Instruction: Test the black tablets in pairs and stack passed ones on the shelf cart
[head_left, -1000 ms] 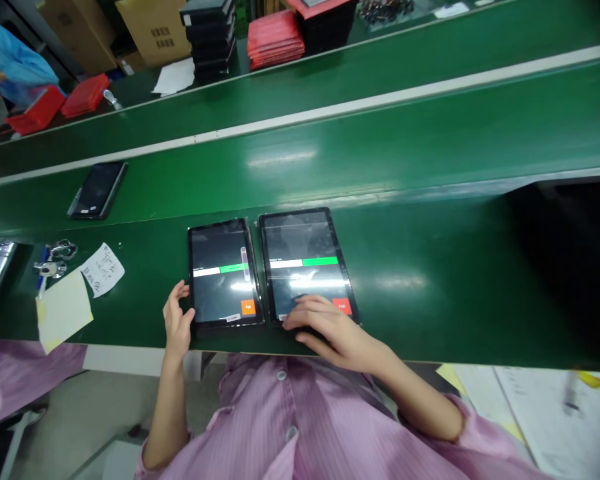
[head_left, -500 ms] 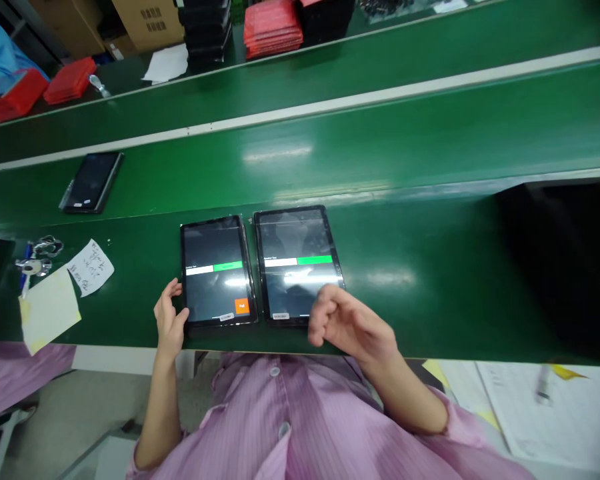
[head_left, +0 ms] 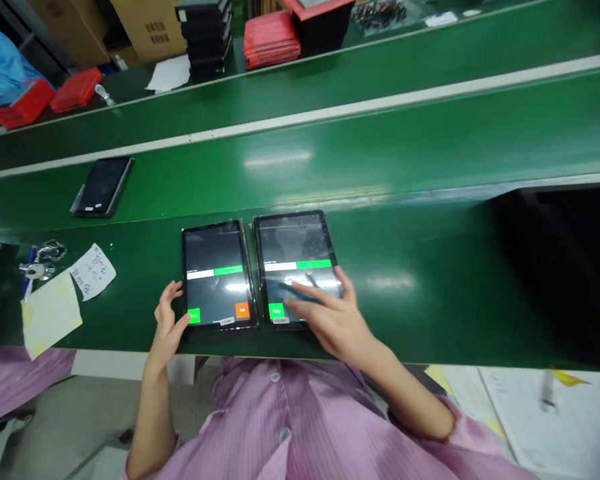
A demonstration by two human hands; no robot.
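Two dark tablets lie side by side on the green bench. The left tablet [head_left: 215, 250] shows a white and green bar, a green button at its lower left and an orange one at its lower right. My left hand [head_left: 167, 327] is at its left edge, fingers apart, thumb by the green button. On the right tablet [head_left: 295, 233] are a similar bar and a green button at the lower left. Over its lower right part is my right hand [head_left: 335, 320], fingers spread and holding nothing, forefinger near that button. Whether the fingertips touch the glass cannot be made out.
Another tablet [head_left: 104, 187] lies on the conveyor belt [head_left: 190, 177] at the left. Paper notes [head_left: 50, 313] and keys [head_left: 40, 270] are on the bench. A large black object [head_left: 570, 267] stands at the right. Red pouches [head_left: 271, 41] and black boxes [head_left: 205, 40] sit behind.
My right hand has opened out and moved left over the right tablet. Green buttons now show at the lower left of both screens. My left hand has barely moved.
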